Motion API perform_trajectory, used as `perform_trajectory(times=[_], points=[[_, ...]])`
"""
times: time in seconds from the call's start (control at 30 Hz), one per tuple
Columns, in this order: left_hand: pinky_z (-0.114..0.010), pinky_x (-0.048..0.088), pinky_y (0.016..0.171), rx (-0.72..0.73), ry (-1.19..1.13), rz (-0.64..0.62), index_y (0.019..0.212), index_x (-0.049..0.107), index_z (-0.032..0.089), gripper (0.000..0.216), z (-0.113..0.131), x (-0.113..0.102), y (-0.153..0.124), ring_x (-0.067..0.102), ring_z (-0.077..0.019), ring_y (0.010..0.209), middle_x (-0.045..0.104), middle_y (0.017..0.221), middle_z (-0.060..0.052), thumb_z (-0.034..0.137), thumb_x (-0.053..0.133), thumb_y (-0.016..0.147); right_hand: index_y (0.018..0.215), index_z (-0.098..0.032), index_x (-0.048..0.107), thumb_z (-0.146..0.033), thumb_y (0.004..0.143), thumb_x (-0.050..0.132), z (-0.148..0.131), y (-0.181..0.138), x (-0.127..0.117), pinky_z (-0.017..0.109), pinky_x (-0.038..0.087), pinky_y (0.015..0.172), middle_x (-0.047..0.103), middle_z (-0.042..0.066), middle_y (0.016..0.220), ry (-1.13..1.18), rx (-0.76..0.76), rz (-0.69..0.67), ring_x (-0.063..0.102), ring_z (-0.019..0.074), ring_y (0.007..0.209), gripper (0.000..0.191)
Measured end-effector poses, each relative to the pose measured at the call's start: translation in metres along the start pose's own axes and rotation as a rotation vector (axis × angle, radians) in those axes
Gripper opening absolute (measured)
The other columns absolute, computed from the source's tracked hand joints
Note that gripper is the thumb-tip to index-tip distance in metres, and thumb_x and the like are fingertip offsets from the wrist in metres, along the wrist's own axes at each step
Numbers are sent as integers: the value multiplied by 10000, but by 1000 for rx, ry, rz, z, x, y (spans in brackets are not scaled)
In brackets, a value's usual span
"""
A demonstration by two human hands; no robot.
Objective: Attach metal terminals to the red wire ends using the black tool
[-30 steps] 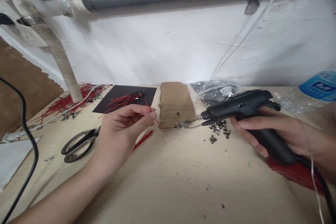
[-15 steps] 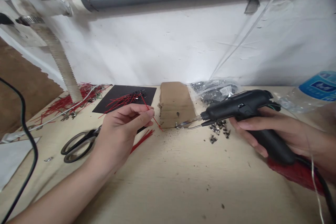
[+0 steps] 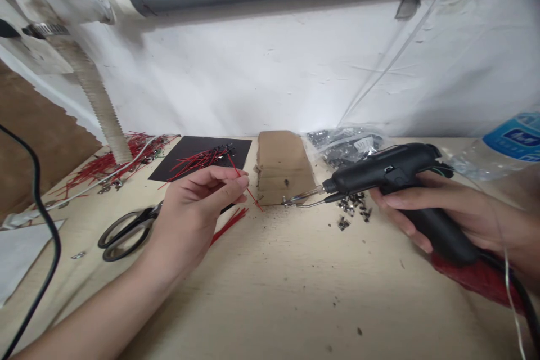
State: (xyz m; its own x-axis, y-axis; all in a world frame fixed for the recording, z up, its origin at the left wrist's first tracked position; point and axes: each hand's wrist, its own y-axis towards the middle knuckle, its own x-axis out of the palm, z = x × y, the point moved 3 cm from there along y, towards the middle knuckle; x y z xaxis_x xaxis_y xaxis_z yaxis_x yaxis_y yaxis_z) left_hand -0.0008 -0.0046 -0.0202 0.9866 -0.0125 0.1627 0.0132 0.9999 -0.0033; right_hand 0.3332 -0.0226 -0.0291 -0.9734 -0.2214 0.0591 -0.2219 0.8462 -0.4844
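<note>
Between thumb and fingers, my left hand [image 3: 198, 208] pinches a thin red wire [image 3: 255, 198] that slants down toward the cardboard strip [image 3: 282, 152]. My right hand [image 3: 442, 208] is wrapped around the handle of a black soldering gun [image 3: 379, 171]. Its metal tip points left and meets a small metal part [image 3: 285, 200] at the cardboard's near edge. A thin feed tube runs below the tip. Under the gun's nose lies a scatter of small metal connectors [image 3: 354, 205]. More red wires [image 3: 228, 226] rest beside my left wrist.
Black-handled scissors [image 3: 129, 233] lie left of my forearm. Behind are a black sheet [image 3: 169, 160] bearing red-wired parts, a plastic bag of parts [image 3: 346, 143] and a bottle [image 3: 506, 143] at right. A ribbed hose [image 3: 99, 101] comes down at left, near a red wire pile [image 3: 90, 166].
Almost nothing differs. Both hands keep their grips, and the soldering gun's tip stays at the metal part, with only a very slight shift to the right in the gun.
</note>
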Motion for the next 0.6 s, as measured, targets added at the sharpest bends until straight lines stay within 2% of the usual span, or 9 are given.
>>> perform_trajectory(times=[0.27,0.6], points=[[-157,566,709,-6,-17,3,787,800,207,56,2,3,0,670,-90,732,741,825,-5,210,855,796,768,-205,720,-469,593,930,-2,-3,4,207,448,305,612,12,508,-8,51,44,553,139,332,381],[-149,562,694,-2,-13,-2,776,801,215,57,4,4,0,664,-84,728,740,839,-3,187,848,794,795,-217,714,-471,643,908,-1,-2,1,207,463,317,609,-4,529,-32,41,30,550,133,355,354]])
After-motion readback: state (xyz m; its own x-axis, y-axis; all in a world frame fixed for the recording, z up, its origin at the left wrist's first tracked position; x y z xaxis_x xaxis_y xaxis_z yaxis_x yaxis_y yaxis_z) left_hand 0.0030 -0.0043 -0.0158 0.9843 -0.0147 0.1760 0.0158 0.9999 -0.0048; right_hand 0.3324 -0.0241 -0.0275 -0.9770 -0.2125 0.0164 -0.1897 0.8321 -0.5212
